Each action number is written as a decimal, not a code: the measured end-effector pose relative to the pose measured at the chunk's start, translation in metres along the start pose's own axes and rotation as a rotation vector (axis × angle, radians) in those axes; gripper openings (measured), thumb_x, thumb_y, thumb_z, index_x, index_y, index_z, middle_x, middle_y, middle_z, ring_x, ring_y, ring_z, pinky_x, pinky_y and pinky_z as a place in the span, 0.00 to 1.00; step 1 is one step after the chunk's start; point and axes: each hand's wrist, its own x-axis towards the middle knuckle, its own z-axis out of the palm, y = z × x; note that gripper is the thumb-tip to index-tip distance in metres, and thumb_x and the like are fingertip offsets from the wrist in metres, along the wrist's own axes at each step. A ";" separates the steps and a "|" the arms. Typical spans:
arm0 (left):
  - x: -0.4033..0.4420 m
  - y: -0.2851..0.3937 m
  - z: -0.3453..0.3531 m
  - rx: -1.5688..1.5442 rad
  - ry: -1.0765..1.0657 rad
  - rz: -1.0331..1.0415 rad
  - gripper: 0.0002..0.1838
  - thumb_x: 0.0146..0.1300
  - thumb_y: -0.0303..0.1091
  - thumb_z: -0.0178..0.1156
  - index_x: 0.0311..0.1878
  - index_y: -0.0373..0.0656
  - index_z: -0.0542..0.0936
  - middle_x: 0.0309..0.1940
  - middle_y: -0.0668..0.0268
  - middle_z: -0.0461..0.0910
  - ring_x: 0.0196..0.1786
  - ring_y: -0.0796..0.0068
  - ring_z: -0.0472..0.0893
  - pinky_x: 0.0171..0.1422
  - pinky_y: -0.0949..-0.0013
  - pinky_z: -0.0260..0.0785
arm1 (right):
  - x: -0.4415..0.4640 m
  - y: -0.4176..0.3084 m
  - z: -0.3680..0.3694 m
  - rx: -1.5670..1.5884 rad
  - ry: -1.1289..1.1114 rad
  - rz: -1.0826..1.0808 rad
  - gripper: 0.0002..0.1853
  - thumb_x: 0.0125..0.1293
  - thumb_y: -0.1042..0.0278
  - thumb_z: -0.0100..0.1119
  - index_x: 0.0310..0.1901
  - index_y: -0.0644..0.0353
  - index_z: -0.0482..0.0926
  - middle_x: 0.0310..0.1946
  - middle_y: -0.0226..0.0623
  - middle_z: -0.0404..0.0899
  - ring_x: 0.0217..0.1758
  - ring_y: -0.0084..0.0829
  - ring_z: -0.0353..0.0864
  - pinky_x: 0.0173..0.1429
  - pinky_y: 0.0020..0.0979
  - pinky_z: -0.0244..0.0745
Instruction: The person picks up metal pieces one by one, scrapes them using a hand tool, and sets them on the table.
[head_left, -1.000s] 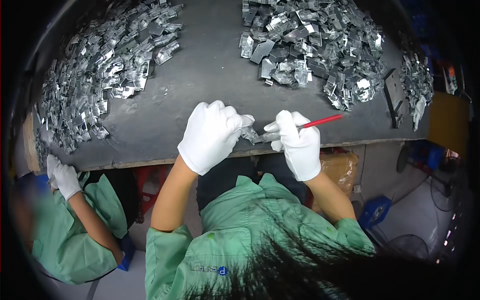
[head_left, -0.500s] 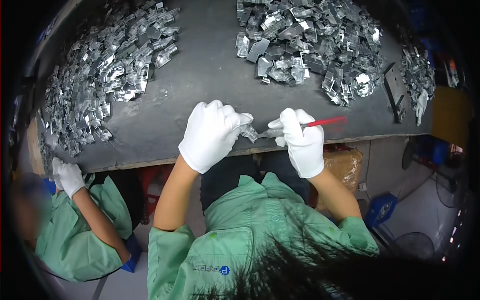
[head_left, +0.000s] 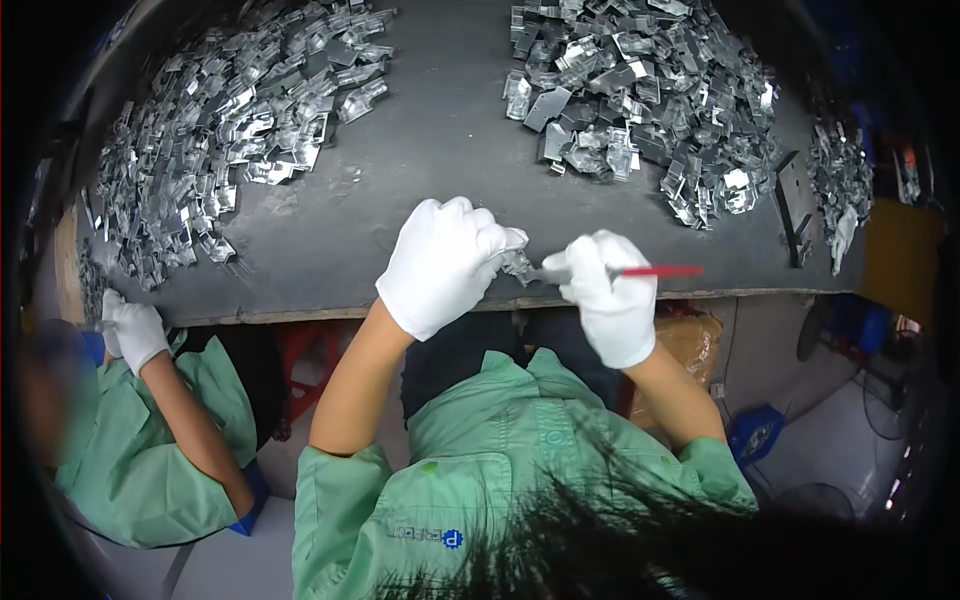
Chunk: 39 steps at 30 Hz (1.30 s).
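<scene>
In the middle of the view, my gloved left hand (head_left: 440, 268) is closed, pinching a small clear, shiny part (head_left: 518, 267) between thumb and fingers. My right hand (head_left: 612, 300), also in a white glove, grips a slim tool with a red handle (head_left: 665, 271). The handle sticks out to the right. A thin grey tip points left toward the small part, close to it; whether they touch I cannot tell. Blur hides the tip's exact shape. Both hands hang just over the front edge of the dark worktable (head_left: 440, 160).
Heaps of similar shiny parts lie at the left (head_left: 240, 110) and the back right (head_left: 640, 90) of the table. A dark flat bracket (head_left: 795, 210) lies at the right. Close on my left sits a co-worker with a white-gloved hand (head_left: 138, 330). A wrapped carton (head_left: 685, 350) stands below.
The table and heaps have shifted slightly right and down in view. The red handle has tilted closer to level. My left hand still holds the part, my right hand the tool.
</scene>
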 end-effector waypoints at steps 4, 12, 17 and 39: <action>0.000 -0.001 0.001 0.023 -0.024 -0.003 0.18 0.50 0.27 0.69 0.45 0.57 0.82 0.28 0.72 0.75 0.34 0.64 0.75 0.38 0.59 0.64 | 0.005 0.007 0.004 0.053 0.037 -0.041 0.14 0.52 0.76 0.67 0.43 0.56 0.83 0.26 0.28 0.73 0.28 0.34 0.76 0.31 0.37 0.71; 0.000 0.001 -0.001 0.043 -0.036 -0.013 0.18 0.50 0.28 0.69 0.46 0.57 0.83 0.29 0.72 0.75 0.35 0.64 0.75 0.39 0.60 0.64 | 0.016 0.007 0.013 0.603 -0.086 0.612 0.10 0.73 0.62 0.60 0.40 0.60 0.82 0.29 0.32 0.82 0.27 0.28 0.79 0.31 0.28 0.72; -0.006 -0.011 -0.039 0.115 0.161 -0.052 0.15 0.49 0.23 0.67 0.40 0.54 0.86 0.24 0.70 0.80 0.29 0.64 0.79 0.36 0.63 0.70 | -0.008 0.030 0.000 0.962 0.462 0.816 0.18 0.79 0.54 0.54 0.44 0.64 0.79 0.35 0.38 0.86 0.27 0.21 0.82 0.27 0.20 0.73; 0.049 0.004 -0.007 0.210 0.187 -0.626 0.06 0.61 0.37 0.65 0.34 0.47 0.86 0.26 0.60 0.84 0.33 0.58 0.84 0.39 0.56 0.74 | -0.028 0.056 -0.009 0.997 0.499 0.911 0.18 0.79 0.58 0.55 0.39 0.67 0.81 0.32 0.38 0.86 0.22 0.20 0.77 0.28 0.22 0.69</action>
